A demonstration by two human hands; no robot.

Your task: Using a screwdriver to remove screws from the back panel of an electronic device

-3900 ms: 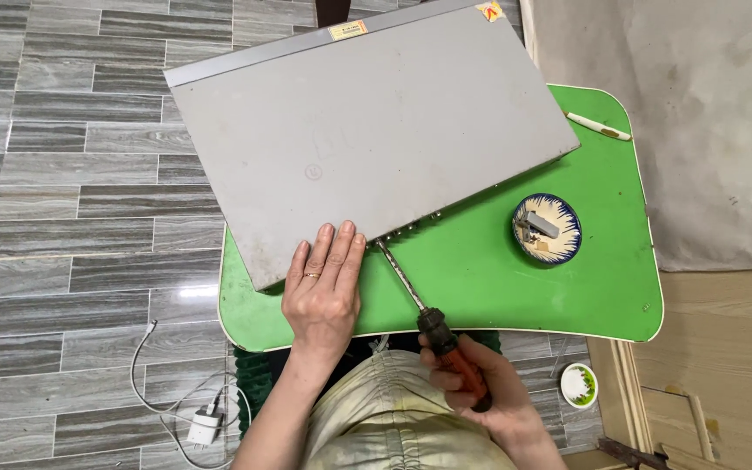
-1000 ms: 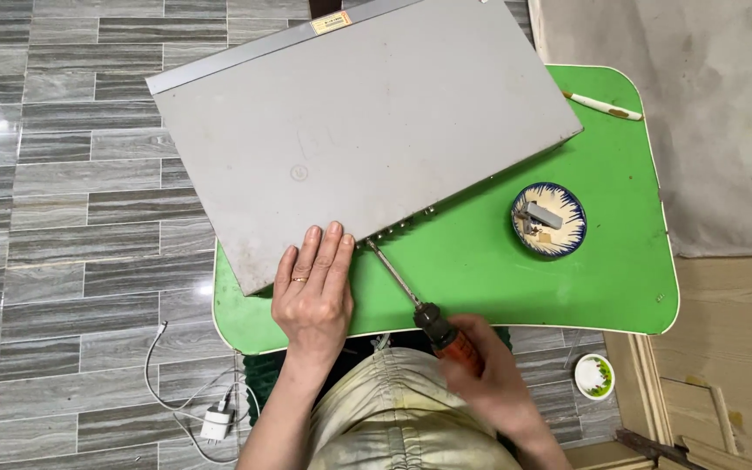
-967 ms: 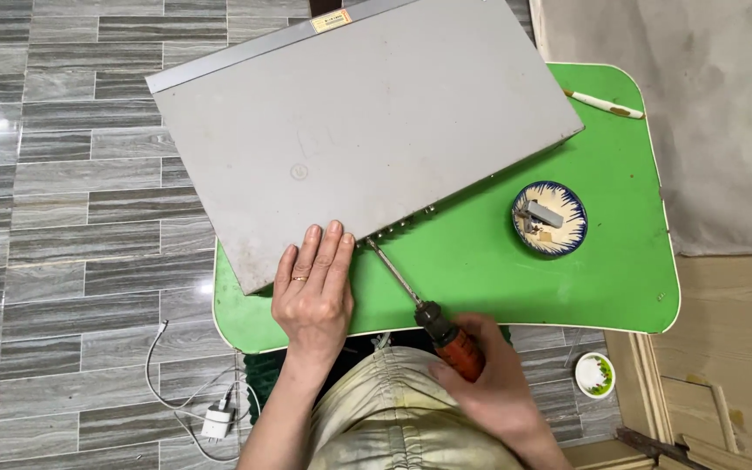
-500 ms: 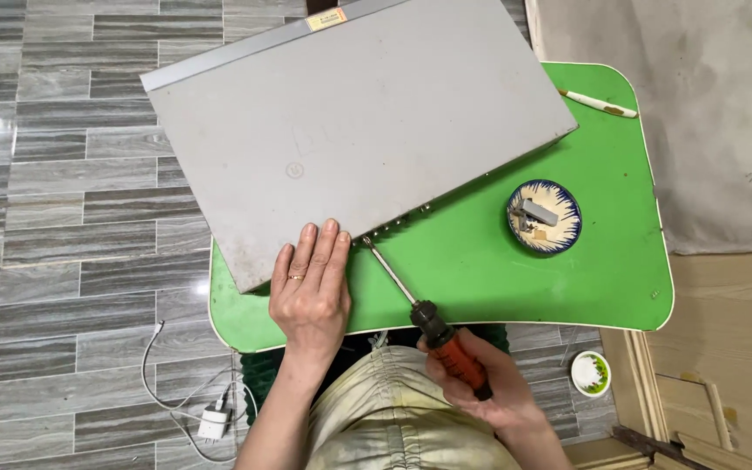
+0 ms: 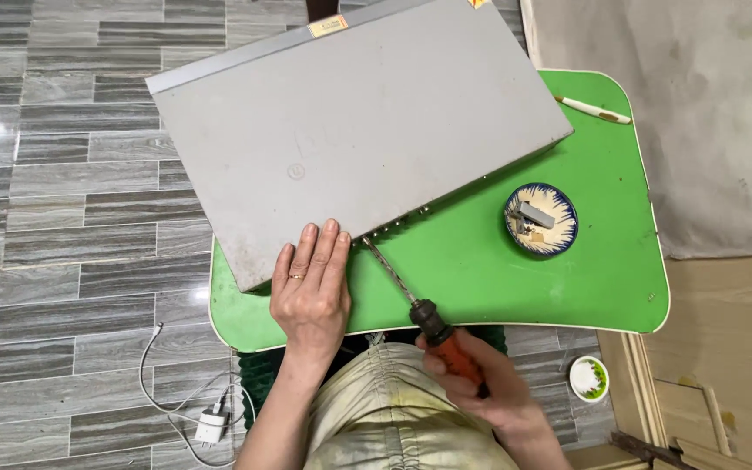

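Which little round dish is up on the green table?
The blue-rimmed dish with small metal parts sits on the green table. The white-and-green one lies on the floor.

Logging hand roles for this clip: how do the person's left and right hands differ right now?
The left hand lies flat, fingers spread, on the grey metal case; the right hand is curled around the orange-handled screwdriver. The left wears a ring; none shows on the right. The left is over the green table, the right off its near edge. Both are bare.
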